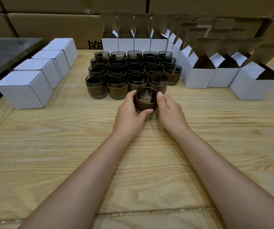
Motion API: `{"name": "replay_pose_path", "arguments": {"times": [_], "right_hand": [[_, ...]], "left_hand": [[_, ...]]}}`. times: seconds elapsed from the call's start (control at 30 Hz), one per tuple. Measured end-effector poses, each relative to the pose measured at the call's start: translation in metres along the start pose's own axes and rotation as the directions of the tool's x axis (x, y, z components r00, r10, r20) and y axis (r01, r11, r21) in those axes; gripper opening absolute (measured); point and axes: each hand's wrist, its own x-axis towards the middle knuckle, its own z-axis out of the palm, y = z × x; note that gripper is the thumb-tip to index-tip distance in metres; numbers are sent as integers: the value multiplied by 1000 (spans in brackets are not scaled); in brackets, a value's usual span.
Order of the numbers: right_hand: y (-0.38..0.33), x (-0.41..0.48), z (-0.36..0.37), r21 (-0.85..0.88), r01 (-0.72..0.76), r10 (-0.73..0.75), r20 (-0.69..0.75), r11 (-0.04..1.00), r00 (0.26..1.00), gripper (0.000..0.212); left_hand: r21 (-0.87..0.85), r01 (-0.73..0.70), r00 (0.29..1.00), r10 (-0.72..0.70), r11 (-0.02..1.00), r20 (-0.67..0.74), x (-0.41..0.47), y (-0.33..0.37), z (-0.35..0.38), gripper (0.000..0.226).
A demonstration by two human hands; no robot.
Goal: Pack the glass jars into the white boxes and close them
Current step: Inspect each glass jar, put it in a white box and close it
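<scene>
One glass jar (pixel 145 100), upright on the wooden table (pixel 66 146), just in front of the jar cluster (pixel 129 71). Left hand (pixel 129 113) and right hand (pixel 169 109) curl round it from either side. Open white boxes (pixel 199 76) stand to the right.

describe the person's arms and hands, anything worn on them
Nothing worn: the left hand and right hand have no gloves, rings, watch or bracelet showing. Both arms are uncovered to the frame edge, with no sleeve in view. Fingernails are short and rounded.

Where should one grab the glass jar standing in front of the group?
Around its brown band, from the near side: the jar stands upright and round, other jars crowd behind it, and the band probably slips less than bare glass.
</scene>
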Motion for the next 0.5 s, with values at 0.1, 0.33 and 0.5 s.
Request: {"name": "replay_pose_path", "arguments": {"times": [0.1,0.33,0.5], "right_hand": [[-1,-1,1,-39,13,-12,14,999,1000,37],[-6,-6,1,-11,18,-19,-74,1000,997,25],[-11,-3,-22,-32,95,-100,-459,995,883,30]], "left_hand": [[51,14,1000,-14,999,-6,-1,1,0,70],[130,-5,1000,7,992,-16,-3,4,2,73],[148,39,997,-28,988,-74,-3,4,1,82]]}}
